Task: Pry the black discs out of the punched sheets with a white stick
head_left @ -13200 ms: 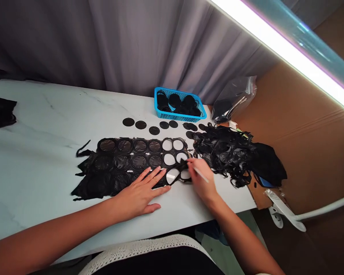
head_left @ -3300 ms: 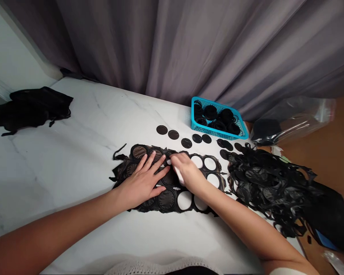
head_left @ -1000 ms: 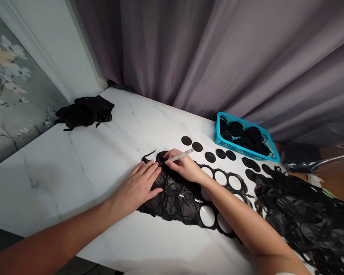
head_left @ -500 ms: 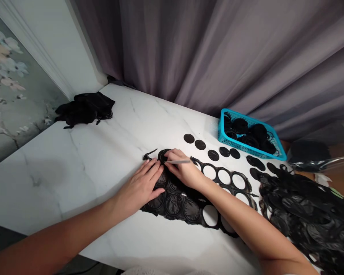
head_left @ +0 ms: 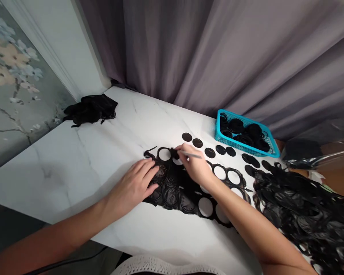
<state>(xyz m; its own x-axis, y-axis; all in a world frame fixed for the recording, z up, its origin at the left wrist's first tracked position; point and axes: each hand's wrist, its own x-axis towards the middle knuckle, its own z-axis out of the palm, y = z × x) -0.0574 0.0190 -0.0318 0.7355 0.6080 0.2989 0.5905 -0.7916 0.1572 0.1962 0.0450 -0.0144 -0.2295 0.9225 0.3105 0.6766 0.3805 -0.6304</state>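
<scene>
A black rubbery sheet (head_left: pixel 172 195) lies on the table, with rows of round rings in it. Some circles are still filled with black, while others are open and show the white surface beneath. My left hand (head_left: pixel 136 179) is spread flat on the sheet's left end. Over the upper row, my right hand (head_left: pixel 193 160) is closed around a slim silver tool (head_left: pixel 190 154), whose exact kind I cannot make out. Dark material shows at its fingertips, partly hidden. Several loose black discs (head_left: pixel 210 152) lie beyond the sheet.
A blue basket (head_left: pixel 246 147) of black rings stands by the curtain (head_left: pixel 172 49). At right is a heap of black sheet scraps (head_left: pixel 301 206), with a clear plastic bag (head_left: pixel 315 151) behind it. Black cloth (head_left: pixel 93 109) lies at the table's far left corner.
My right hand has moved right along the upper row with the tool. An open circle now shows at the row's left end, where the hand was. The view has shifted slightly.
</scene>
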